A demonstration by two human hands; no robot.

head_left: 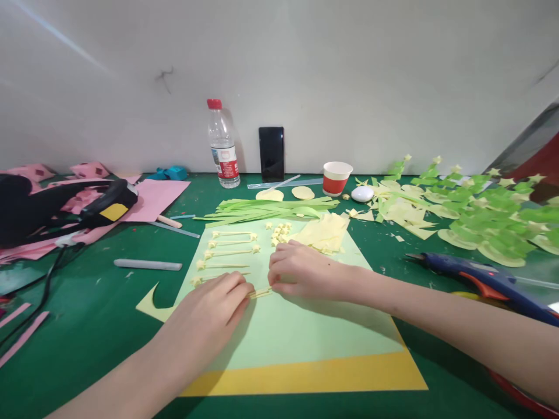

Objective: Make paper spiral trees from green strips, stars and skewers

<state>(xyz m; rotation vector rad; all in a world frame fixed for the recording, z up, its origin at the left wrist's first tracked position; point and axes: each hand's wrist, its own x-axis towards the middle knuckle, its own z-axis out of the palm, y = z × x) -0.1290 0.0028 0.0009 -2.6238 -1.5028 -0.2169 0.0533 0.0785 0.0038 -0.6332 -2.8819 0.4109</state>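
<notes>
Pinched nearly closed, the left hand [213, 304] holds thin sticks [261, 293] over the green sheet [305, 337]; the right hand [301, 270] curls at their other end, its hold unclear. Lining-up seems in hand, needing steady fingertips; star-tipped sticks [231, 252] lie sheet-left.

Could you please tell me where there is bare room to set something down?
The light green sheet is bare between the right hand and the yellow border, as is the green table between the glue stick and left forearm. Crowding: star-topped cutouts at far right, pink paper at far left.
</notes>
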